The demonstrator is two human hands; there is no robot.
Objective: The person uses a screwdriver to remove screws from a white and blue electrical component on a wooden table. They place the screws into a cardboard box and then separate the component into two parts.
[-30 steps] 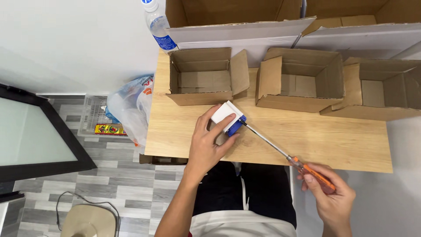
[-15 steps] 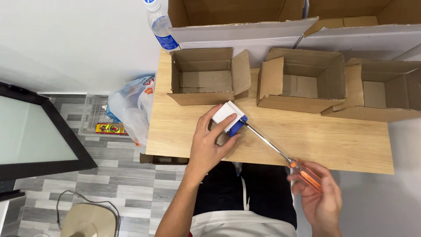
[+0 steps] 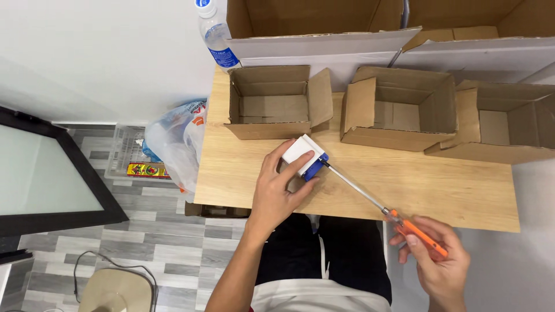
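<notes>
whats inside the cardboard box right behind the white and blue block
The cardboard box behind the white and blue block shows only its bare cardboard bottom and folded flaps. The strip just inside its near wall is hidden by that wall.

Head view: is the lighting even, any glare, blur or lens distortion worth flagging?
Head view: even, soft light; left hand and white-and-blue block sharp; faint shine on the screwdriver shaft; right hand slightly soft; wooden table edges bow a little, wide-angle.
</notes>
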